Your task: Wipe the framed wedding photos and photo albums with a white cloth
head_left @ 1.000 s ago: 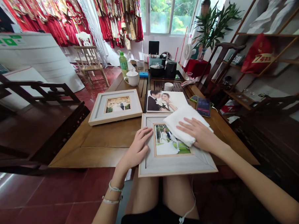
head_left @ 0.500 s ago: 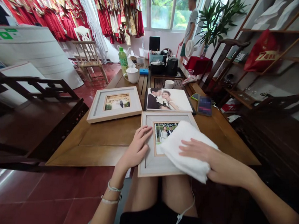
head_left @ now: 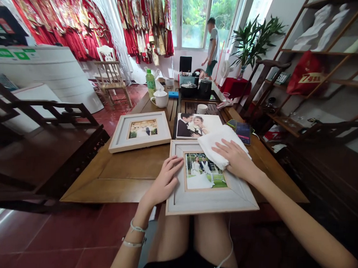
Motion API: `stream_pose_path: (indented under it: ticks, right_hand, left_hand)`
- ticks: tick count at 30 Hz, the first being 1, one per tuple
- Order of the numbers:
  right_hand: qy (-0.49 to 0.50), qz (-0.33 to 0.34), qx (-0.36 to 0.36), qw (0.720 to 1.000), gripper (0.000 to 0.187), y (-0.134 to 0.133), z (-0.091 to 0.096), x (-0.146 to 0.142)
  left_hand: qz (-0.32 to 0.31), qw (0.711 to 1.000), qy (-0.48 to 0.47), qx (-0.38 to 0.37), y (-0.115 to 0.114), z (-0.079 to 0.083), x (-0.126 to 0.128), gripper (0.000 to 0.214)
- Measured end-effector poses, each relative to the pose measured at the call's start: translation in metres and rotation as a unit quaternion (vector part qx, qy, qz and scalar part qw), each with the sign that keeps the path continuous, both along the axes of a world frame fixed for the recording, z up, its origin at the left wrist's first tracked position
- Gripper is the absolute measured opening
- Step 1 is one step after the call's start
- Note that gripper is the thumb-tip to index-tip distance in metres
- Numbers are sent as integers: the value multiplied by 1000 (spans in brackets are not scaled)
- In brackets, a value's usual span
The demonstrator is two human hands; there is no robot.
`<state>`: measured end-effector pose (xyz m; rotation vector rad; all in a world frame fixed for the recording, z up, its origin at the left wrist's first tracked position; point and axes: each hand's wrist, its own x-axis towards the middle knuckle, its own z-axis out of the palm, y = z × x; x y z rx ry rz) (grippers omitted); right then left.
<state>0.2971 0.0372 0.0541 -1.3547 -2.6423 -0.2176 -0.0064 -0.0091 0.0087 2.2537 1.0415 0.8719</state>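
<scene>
Picture frame (head_left: 200, 200) with light wooden edges and a wide grey border lies flat at the middle of the near edge of the table (head_left: 133, 165), and its near side reaches a little past that edge, above the person's legs (head_left: 174, 238). Inside it one can see a photo (head_left: 205, 171) of two people, one in a white dress, outdoors on green grass. The left hand (head_left: 164, 180) rests upon the left border of this frame; its fingers are gently bent and lie on the top, and they do not close around anything. The right hand (head_left: 235, 157) is spread, with the palm down, upon a folded white cloth (head_left: 222, 132), which covers the far right corner of the frame. Whether some fingers also pinch the cloth, one cannot tell.

Toward the left edge of the table lies a second frame (head_left: 123, 132) of the same kind; its near right corner is just beside the far left corner of the first one. Behind the first frame there is a large photo panel (head_left: 189, 128) showing a couple, partly hidden by the cloth. A phone (head_left: 243, 134) lies near the right edge of the table, just beside the cloth. Toward the far edge stand a white cup (head_left: 160, 99), a small cup (head_left: 202, 109), a green bottle (head_left: 150, 83) and a dark pot (head_left: 189, 89). Near the window (head_left: 192, 26) another person (head_left: 213, 46) is seen from the side
</scene>
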Motion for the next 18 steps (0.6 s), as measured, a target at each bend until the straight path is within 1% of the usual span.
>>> stream_pose_path:
  ticks: [3, 6, 8, 11, 13, 15, 17, 18]
  right_hand:
    - [5, -31, 27, 999, 67, 11, -4, 5]
    - [16, -35, 21, 999, 66, 3, -5, 13]
    - [15, -24, 4, 1000, 66, -13, -3, 18]
    - [19, 5, -31, 999, 65, -49, 8, 23]
    - [34, 26, -57, 997, 65, -75, 17, 22]
    - [54, 49, -87, 994, 63, -95, 23, 18]
    - [76, 61, -109, 989, 60, -103, 22, 13]
    - [88, 59, -110, 988, 58, -101, 19, 10]
  left_hand:
    - [3, 1000, -1, -3, 0, 0, 0, 56]
    - [7, 1000, -4, -6, 0, 0, 0, 55]
    - [9, 1000, -9, -5, 0, -1, 1, 55]
    - [12, 1000, -12, 0, 0, -1, 2, 55]
    - [13, 1000, -10, 0, 0, -1, 2, 56]
    - [12, 1000, -7, 0, 0, -1, 2, 56]
    - [9, 1000, -4, -1, 0, -1, 1, 56]
    - [7, 1000, -2, 0, 0, -1, 1, 56]
